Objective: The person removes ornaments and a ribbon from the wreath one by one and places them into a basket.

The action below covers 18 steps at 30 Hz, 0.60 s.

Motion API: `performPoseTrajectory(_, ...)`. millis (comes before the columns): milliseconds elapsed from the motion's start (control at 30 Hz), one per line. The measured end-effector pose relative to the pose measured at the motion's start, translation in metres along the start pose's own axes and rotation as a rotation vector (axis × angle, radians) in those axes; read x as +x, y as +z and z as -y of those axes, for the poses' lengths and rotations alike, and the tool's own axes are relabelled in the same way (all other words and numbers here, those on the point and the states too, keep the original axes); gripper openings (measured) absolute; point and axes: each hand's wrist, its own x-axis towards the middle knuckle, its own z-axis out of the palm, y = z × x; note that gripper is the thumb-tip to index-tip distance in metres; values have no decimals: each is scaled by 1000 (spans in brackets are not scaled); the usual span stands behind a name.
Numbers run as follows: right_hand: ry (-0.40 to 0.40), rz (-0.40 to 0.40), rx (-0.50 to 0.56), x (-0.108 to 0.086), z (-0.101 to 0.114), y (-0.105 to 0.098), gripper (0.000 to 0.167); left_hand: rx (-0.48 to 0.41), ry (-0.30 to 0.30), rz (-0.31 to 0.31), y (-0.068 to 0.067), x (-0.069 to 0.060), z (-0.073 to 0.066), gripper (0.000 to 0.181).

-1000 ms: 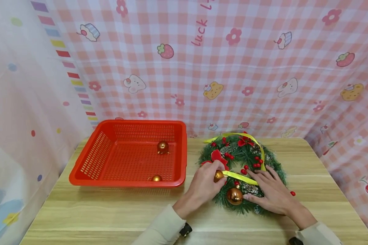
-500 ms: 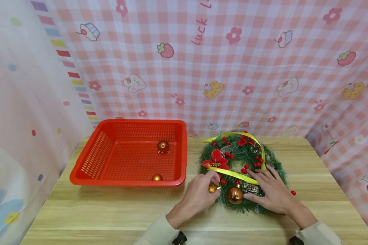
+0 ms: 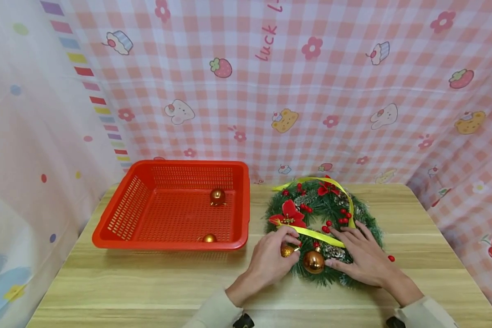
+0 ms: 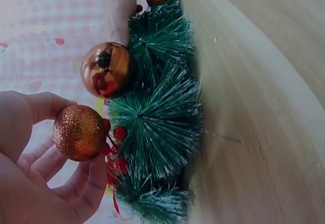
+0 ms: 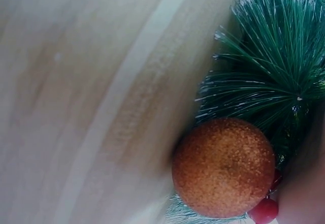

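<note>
My left hand (image 3: 270, 257) pinches a small gold glitter bauble (image 4: 79, 132) between thumb and fingers at the left front of the green wreath (image 3: 276, 206). Fingers spread, my right hand (image 3: 365, 259) rests on the wreath's right front, its thumb close to a shiny copper bauble (image 3: 313, 262). A yellow ribbon (image 3: 311, 233) runs across the wreath between both hands and also loops over its back. Red berries, pine cones and a red poinsettia (image 3: 289, 214) decorate the greenery. Another glitter bauble (image 5: 223, 168) sits by red berries in the right wrist view, with part of the right hand beside it.
To the left stands a red plastic basket (image 3: 127, 243) with a copper bauble (image 3: 217, 197) and a smaller gold bauble (image 3: 209, 238) inside. Everything is on a wooden table (image 3: 147, 291). A pink checked curtain (image 3: 246, 100) hangs behind.
My left hand has drawn the glitter bauble left and toward the front, away from the ribbon's end, then shifted slightly right. The right hand stays in place.
</note>
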Motion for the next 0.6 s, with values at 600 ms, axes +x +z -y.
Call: performPoseTrajectory(600,10,8,-1,0,-1,1,79,-18,-19,-40,6,-4,-1,32)
